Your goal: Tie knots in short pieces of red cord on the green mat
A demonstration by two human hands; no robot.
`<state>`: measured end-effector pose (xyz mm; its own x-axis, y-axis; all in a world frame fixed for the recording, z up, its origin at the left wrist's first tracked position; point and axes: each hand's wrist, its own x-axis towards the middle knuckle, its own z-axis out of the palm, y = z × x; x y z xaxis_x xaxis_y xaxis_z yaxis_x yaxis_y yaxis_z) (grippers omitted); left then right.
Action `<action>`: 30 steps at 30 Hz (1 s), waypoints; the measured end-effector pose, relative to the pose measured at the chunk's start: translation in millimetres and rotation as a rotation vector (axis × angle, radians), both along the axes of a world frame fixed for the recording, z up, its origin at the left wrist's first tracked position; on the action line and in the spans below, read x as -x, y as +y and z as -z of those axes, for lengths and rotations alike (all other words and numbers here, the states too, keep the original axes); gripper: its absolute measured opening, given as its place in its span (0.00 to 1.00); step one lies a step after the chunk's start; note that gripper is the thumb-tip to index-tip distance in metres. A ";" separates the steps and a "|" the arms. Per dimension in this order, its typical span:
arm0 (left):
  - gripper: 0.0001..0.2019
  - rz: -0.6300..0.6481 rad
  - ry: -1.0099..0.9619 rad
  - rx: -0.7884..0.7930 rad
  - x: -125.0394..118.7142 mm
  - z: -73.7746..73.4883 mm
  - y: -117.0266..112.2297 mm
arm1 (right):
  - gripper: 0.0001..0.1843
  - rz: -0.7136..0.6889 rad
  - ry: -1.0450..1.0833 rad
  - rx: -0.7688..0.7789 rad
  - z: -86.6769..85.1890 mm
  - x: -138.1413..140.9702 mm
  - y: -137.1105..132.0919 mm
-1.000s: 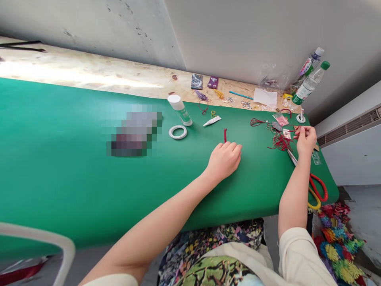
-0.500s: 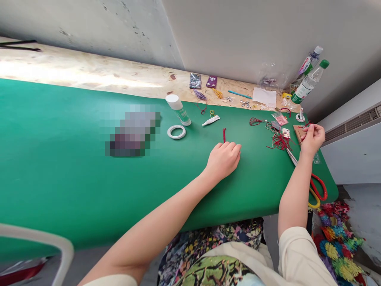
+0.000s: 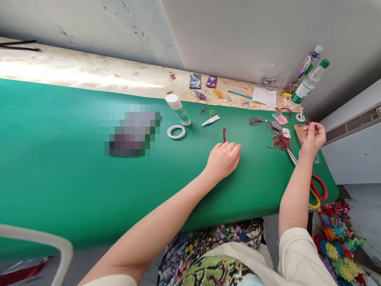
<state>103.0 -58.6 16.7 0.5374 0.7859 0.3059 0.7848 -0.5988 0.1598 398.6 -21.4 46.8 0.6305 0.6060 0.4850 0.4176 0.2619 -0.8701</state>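
Head view, left fingers (image 3: 234, 149) clasping red cord (image 3: 224, 135), green-white bottle label (image 3: 303, 91) unreadable

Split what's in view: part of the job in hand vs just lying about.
Likely in the job:
- red strands poking out beyond the left hand
- red thread at the right hand
- nearby, less certain: tangle of red cords, scissors

Apparently just lying about:
- green-capped bottle
- white paper
- yellow tassel
- purple tassel

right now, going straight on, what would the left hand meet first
The left hand, red threads at its knuckles, would probably meet the looped dark red cord first; depth is unclear.
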 end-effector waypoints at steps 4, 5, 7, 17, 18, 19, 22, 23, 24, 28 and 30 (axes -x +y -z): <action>0.13 -0.006 -0.039 0.005 0.7 1.5 0.4 | 0.23 -0.059 -0.013 0.004 -4.2 12.4 -1.4; 0.13 -0.006 -0.049 0.003 0.9 1.8 0.5 | 0.23 -0.083 -0.009 -0.001 -5.5 15.7 -2.2; 0.12 0.000 -0.104 -0.004 1.3 2.0 0.1 | 0.22 -0.152 0.011 -0.005 -8.0 23.5 -4.5; 0.22 0.001 -0.927 0.248 0.2 -4.2 -1.9 | 0.20 -1.079 0.012 0.343 8.3 116.3 -19.7; 0.19 0.000 -0.966 0.285 0.2 -4.5 -1.3 | 0.20 -1.129 0.017 0.376 12.2 123.3 -19.9; 0.17 -0.003 -0.993 0.317 0.4 -4.9 -0.6 | 0.21 -1.142 0.027 0.391 15.5 128.3 -19.8; 0.11 -0.032 -1.036 0.383 1.3 -5.7 1.4 | 0.22 -1.115 0.026 0.409 20.3 132.6 -18.8; 0.10 -0.043 -1.046 0.394 1.6 -5.7 1.9 | 0.22 -1.099 0.027 0.410 20.3 131.8 -18.6; 0.10 -0.054 -1.054 0.402 1.9 -5.6 2.2 | 0.22 -1.085 0.032 0.411 20.0 130.8 -18.5; 0.08 -0.096 -1.063 0.392 2.8 -4.4 3.0 | 0.23 -1.051 0.052 0.439 19.7 129.9 -19.7; 0.08 -0.113 -1.066 0.382 3.1 -4.0 3.4 | 0.23 -1.053 0.062 0.447 21.6 132.4 -20.3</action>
